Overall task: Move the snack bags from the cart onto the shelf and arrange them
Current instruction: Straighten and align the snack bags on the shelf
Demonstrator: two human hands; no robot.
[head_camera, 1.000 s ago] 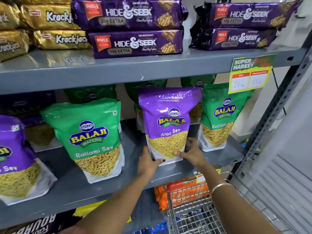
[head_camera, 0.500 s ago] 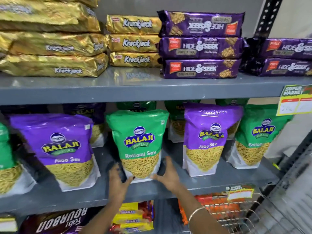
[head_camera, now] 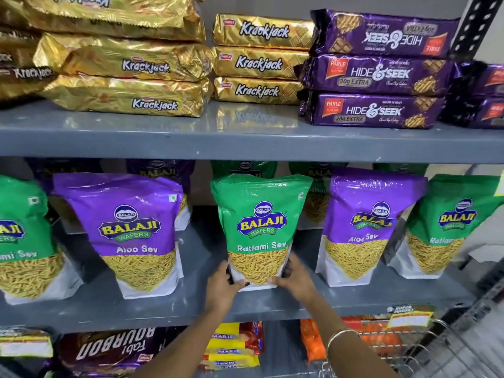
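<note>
A green Ratlami Sev bag [head_camera: 260, 214] stands upright on the grey middle shelf [head_camera: 191, 304]. My left hand [head_camera: 222, 286] grips its lower left corner and my right hand [head_camera: 296, 279] grips its lower right corner. A purple Aloo Sev bag [head_camera: 131, 230] stands to its left and another purple Aloo Sev bag [head_camera: 365, 222] to its right. Green bags stand at the far left [head_camera: 21, 236] and far right [head_camera: 447, 225]. More bags stand in a row behind, mostly hidden. The wire cart [head_camera: 425, 350] shows at the bottom right.
The upper shelf [head_camera: 245, 135] carries gold Krackjack packs [head_camera: 259, 61] and purple Hide & Seek packs [head_camera: 376, 75]. Below are Bourbon packs [head_camera: 109, 350], Marie packs [head_camera: 231, 347] and orange packs [head_camera: 313, 339]. A shelf upright [head_camera: 474, 25] rises at the right.
My hands left the purple Aloo Sev bag a second ago and moved left to the green Ratlami Sev bag, which they now hold at its base. The view shifted left.
</note>
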